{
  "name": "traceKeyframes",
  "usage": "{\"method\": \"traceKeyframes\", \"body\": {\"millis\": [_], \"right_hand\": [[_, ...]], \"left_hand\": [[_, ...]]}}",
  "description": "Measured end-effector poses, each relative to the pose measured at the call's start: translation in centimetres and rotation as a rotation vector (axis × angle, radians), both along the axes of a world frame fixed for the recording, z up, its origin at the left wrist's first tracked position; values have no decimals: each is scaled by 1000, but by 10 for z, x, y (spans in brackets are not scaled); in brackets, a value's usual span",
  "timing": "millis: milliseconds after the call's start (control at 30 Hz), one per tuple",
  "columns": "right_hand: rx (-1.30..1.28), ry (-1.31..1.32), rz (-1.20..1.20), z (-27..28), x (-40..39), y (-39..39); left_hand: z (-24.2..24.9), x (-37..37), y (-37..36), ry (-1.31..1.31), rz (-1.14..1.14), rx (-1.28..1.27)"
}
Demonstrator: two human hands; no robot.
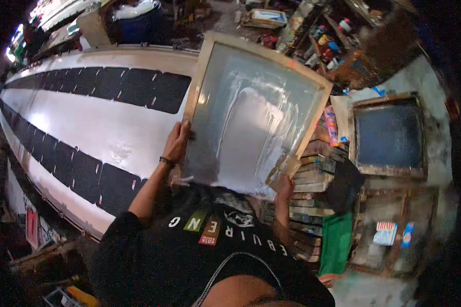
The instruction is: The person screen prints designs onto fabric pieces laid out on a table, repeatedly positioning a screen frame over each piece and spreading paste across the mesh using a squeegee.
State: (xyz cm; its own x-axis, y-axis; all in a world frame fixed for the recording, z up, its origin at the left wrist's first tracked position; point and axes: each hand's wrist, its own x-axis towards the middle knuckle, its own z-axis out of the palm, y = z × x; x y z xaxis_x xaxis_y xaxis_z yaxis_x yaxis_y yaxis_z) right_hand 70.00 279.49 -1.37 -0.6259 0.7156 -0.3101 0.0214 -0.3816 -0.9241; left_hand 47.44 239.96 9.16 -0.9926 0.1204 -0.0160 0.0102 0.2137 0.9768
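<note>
A wood-framed printing screen (pixel 210 66) is held tilted in front of my chest, its mesh streaked with wet white ink (pixel 251 120). My left hand (pixel 176 142) is closed around the left rail of the screen. Close to the lower right corner, my right hand (pixel 285 188) is closed on a tan, ink-smeared squeegee (pixel 286 169); its full shape is partly hidden. Left of the screen runs a long pale printing table (pixel 112 123), with rows of black fabric panels (pixel 174 92) bearing small light marks.
A second framed screen (pixel 389 135) with dark mesh stands at the right. Stacked frames (pixel 312 179) fill the space beside me, near a green cloth (pixel 335 243). Bottles and containers (pixel 330 43) clutter the back right. A blue drum (pixel 135 25) stands behind the table.
</note>
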Motion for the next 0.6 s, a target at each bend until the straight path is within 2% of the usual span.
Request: {"method": "traceKeyframes", "body": {"millis": [67,100,200,233,300,400,467,500,533,567,600], "right_hand": [[167,-86,51,6,-52,12],[132,-86,102,19,-71,15],[76,-106,154,14,-121,32],[98,-96,164,10,-142,45],[147,-56,189,-1,-188,74],[107,-32,214,-16,-280,125],[221,106,291,-49,-336,164],[212,98,306,-46,-357,179],[285,120,437,-31,-381,192],[364,157,567,-12,-408,204],[367,177,581,17,-432,204]], "left_hand": [[-40,-44,5,-72,41,11],[-55,-62,4,-107,56,22],[-41,-104,19,-139,134,33],[-40,-115,25,-19,167,18],[-72,-148,25,-66,170,70],[-54,-199,55,-114,233,147],[-48,-226,74,-109,267,265],[-27,-234,90,-122,329,223],[-21,-243,99,-126,346,216],[-15,-258,104,-138,384,218],[-11,-277,107,-141,421,228]]}}
